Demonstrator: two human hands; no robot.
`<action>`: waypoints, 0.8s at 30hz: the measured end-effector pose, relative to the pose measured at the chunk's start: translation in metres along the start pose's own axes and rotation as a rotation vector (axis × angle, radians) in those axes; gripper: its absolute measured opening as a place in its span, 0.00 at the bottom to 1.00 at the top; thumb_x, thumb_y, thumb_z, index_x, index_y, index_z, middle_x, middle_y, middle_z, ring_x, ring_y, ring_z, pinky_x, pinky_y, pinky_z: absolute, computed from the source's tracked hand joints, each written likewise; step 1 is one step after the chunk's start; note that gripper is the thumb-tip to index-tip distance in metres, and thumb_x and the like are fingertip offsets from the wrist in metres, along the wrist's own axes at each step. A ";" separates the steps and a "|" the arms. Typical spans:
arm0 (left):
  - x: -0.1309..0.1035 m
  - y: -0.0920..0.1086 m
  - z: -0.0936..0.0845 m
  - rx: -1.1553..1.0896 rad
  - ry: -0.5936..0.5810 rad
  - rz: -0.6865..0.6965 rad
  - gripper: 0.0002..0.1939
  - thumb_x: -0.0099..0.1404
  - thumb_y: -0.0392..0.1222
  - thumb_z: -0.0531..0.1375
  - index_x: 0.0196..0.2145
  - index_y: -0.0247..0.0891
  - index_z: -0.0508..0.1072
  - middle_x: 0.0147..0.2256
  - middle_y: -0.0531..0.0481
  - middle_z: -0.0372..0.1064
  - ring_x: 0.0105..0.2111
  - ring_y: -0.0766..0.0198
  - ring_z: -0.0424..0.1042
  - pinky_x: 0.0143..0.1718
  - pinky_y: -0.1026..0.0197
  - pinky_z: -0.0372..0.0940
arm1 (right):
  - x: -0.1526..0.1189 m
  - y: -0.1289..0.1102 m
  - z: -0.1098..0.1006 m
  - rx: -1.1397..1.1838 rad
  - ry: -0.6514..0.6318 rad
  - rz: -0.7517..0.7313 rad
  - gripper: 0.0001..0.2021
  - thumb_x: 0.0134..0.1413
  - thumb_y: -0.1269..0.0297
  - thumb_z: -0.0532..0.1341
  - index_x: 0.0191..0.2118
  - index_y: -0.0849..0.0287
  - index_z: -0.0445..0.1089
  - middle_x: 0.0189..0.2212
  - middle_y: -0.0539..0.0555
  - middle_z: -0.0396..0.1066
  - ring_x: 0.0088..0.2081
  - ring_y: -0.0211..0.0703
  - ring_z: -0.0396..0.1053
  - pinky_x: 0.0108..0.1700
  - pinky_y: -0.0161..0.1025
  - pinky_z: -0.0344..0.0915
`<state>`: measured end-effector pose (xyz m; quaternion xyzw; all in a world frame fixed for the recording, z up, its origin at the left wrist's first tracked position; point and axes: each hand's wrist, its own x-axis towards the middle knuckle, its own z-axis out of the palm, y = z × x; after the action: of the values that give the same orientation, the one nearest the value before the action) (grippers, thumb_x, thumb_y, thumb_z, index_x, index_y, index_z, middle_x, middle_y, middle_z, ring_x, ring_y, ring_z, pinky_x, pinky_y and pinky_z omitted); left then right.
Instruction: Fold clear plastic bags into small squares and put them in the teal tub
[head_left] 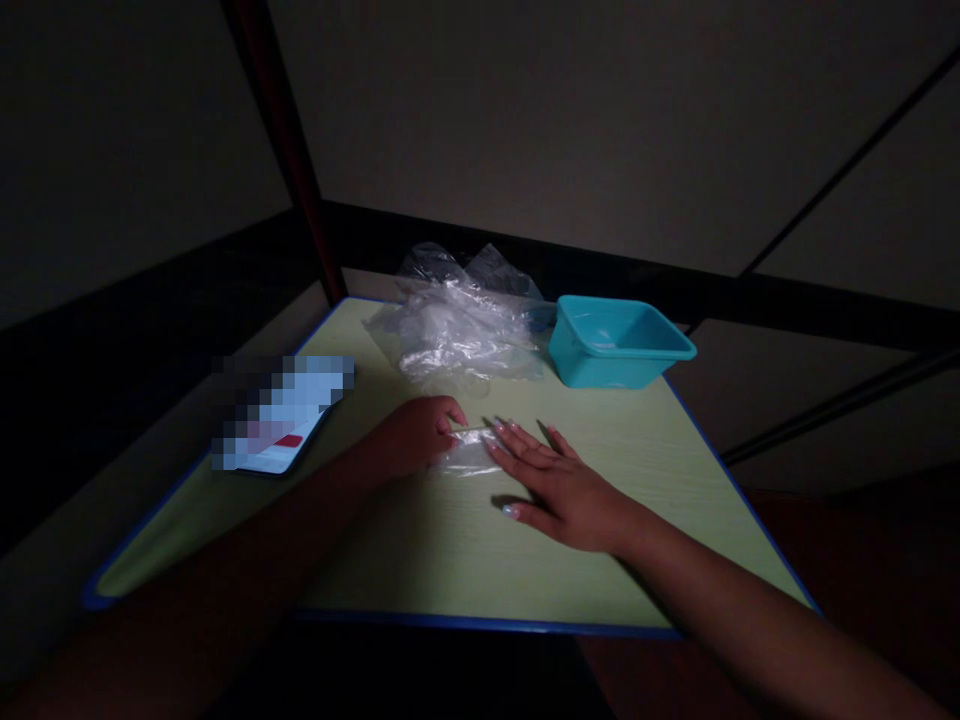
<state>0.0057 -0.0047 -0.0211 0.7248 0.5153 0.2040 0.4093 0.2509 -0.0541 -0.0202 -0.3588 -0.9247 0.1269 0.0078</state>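
Note:
A small clear plastic bag (471, 457) lies flat on the pale yellow-green table (465, 560), between my hands. My left hand (421, 432) is curled at the bag's left end, its thumb and fingers pinching the edge. With fingers stretched out flat, my right hand (559, 482) rests on the bag's right part and covers that end. Behind both hands sits a crumpled heap of clear plastic bags (465, 325).
A turquoise plastic bin (607, 368) stands at the table's back right. On the left side lies a phone (281, 440) with its screen lit and partly pixelated. The table has a blue edge (487, 625), and walls rise behind it.

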 end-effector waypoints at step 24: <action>-0.037 0.025 0.060 0.630 0.096 0.701 0.43 0.68 0.65 0.48 0.67 0.29 0.47 0.68 0.33 0.43 0.69 0.48 0.40 0.66 0.41 0.36 | -0.006 -0.002 0.003 0.028 -0.063 -0.034 0.33 0.60 0.51 0.60 0.68 0.52 0.52 0.68 0.59 0.46 0.70 0.55 0.37 0.65 0.67 0.28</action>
<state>0.0493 -0.0653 -0.0312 0.9337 0.2945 0.1970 0.0518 0.2538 -0.0600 -0.0221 -0.3389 -0.9285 0.1510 -0.0141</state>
